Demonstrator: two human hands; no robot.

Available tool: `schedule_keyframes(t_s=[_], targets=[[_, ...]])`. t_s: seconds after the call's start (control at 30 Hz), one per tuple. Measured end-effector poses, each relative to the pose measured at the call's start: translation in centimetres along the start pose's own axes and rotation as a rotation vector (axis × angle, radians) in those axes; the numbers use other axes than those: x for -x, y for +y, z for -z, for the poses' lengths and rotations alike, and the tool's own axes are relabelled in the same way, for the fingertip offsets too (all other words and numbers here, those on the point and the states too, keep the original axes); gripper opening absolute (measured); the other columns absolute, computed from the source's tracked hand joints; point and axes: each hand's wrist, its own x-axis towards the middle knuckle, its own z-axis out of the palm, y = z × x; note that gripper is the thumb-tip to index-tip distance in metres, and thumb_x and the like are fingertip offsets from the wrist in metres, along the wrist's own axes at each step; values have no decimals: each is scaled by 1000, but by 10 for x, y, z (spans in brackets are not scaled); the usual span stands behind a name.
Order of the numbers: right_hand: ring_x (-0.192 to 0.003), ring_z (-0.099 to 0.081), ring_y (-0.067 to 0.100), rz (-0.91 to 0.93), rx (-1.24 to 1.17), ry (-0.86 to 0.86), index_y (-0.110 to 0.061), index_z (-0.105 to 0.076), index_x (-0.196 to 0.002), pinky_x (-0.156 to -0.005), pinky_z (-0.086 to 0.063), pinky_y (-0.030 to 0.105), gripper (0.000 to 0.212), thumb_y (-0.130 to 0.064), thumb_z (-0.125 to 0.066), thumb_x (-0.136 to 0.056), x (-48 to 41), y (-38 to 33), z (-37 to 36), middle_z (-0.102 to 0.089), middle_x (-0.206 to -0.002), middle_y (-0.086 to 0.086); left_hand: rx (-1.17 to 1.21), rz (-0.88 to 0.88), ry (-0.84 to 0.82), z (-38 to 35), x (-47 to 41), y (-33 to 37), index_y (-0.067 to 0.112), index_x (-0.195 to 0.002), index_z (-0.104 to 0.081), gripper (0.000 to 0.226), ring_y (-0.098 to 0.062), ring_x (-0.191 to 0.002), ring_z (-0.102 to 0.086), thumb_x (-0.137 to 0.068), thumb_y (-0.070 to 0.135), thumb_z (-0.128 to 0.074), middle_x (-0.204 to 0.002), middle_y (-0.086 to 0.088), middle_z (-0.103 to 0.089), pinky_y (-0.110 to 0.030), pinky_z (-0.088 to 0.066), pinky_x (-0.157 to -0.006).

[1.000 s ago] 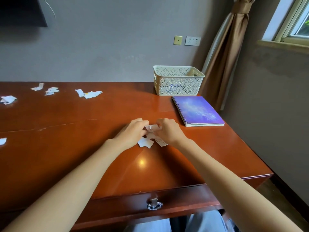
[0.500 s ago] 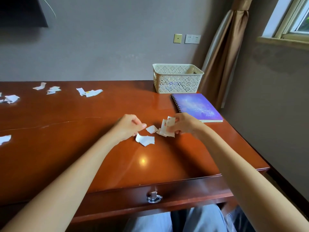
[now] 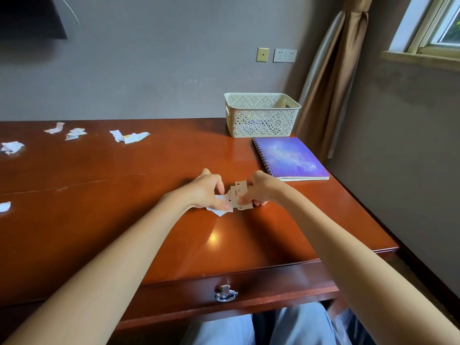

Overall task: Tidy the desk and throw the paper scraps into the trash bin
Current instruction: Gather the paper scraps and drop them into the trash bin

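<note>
Both hands meet over a small bunch of paper scraps (image 3: 236,195) at the middle of the brown wooden desk (image 3: 124,232). My right hand (image 3: 261,190) pinches several printed scraps held upright. My left hand (image 3: 204,192) presses its fingertips on a white scrap (image 3: 219,210) lying flat on the desk, right against that bunch. More scraps lie far to the left: a folded pair (image 3: 129,136), a small cluster (image 3: 73,133), a single piece (image 3: 54,128), a crumpled one (image 3: 11,147) and one at the left edge (image 3: 4,206). No trash bin is in view.
A cream lattice basket (image 3: 261,115) stands at the desk's back right, and a purple spiral notebook (image 3: 288,158) lies in front of it. A drawer with a metal ring pull (image 3: 226,293) is below the front edge. The desk ends at the right near a curtain (image 3: 331,78).
My right hand, which had lifted scraps off to the right, came back toward the left hand. My left hand moved onto the white scrap, and both hands are together over the bunch again.
</note>
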Motion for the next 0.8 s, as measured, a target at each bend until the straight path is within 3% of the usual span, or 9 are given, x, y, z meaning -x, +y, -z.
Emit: schedule_keyframes(t_s=[0.07,0.2,0.27,0.43,0.5,0.6,0.67,0.8], targets=[[-45,-42,11,9,-14,11,5,-57,-112,-39,-34,16,36,-9,-68,-81,0,2,-1,-49,-57,5,6,-1,2,-3,-4,-2,25,-80,-46,23,-16,-96,-42,-83,21,-68,-131,-12,-45,-25,-37,-76],[-46,-43,12,24,-36,29,0,-57,-98,-43,-34,18,20,-10,-66,-83,1,4,-3,-49,-58,5,48,-16,-6,-10,-7,-7,21,-89,-44,32,-17,-92,-43,-77,23,-74,-111,-6,-49,-26,-41,-65],[-46,-43,11,24,-50,53,-5,-52,-91,-42,-34,18,16,-10,-65,-83,2,6,-4,-50,-57,5,58,-10,-10,-12,-7,-8,21,-89,-43,33,-17,-91,-43,-77,23,-74,-108,-6,-49,-28,-41,-69],[-44,-43,11,27,-92,98,-12,-42,-68,-42,-33,18,27,-9,-64,-84,8,14,-4,-48,-55,4,58,16,23,-14,-4,-5,12,-118,-51,44,-20,-103,-47,-81,21,-72,-123,-9,-50,-29,-44,-82],[-44,-44,10,38,-115,113,-11,-46,-73,-42,-33,18,22,-10,-64,-84,11,19,-5,-49,-56,4,34,31,41,-14,-3,-2,10,-122,-52,45,-22,-110,-48,-82,21,-70,-128,-10,-50,-29,-44,-83],[-45,-45,11,57,-156,140,-6,-54,-90,-43,-33,19,14,-11,-65,-84,16,26,-9,-54,-63,7,1,81,70,-15,-1,2,7,-116,-58,39,-22,-101,-51,-81,19,-71,-124,-13,-54,-28,-44,-78],[-45,-45,12,74,-191,159,-2,-59,-99,-42,-34,19,19,-10,-66,-83,17,28,-11,-56,-70,10,-4,106,69,-16,1,3,3,-113,-61,37,-22,-95,-53,-82,19,-71,-117,-13,-58,-27,-44,-74],[-44,-45,12,76,-216,171,-7,-53,-89,-34,-33,14,15,-12,-66,-83,21,29,-11,-51,-60,3,26,118,99,-17,7,5,-1,-106,-62,29,-24,-97,-53,-84,18,-67,-116,-14,-60,-29,-43,-72]])
